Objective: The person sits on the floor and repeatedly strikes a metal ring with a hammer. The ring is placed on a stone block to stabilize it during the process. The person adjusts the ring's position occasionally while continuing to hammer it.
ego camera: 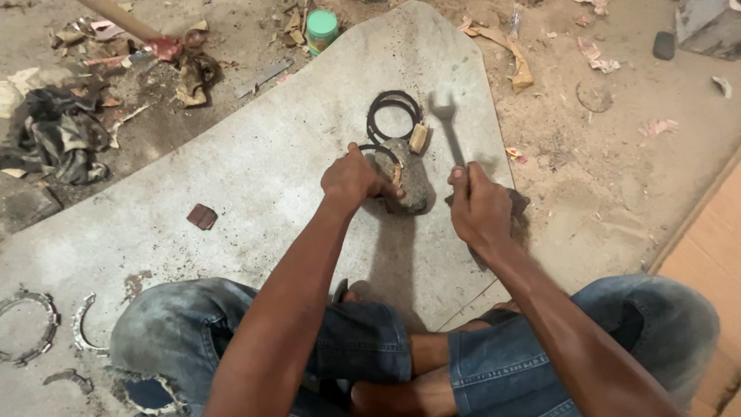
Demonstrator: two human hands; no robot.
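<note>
My left hand presses on a grey-brown stone that lies on a grey metal sheet, and pinches a thin dark ring against the stone's top. My right hand grips the handle of a metal spanner, raised above the stone with its blurred head upward. Black rings lie just beyond the stone, beside a small tan block.
A green-lidded jar, rags, paper scraps and a wooden-handled tool lie at the back left. A small brown plate sits on the sheet. Toothed metal ring pieces lie near my left knee. Cardboard lies to the right.
</note>
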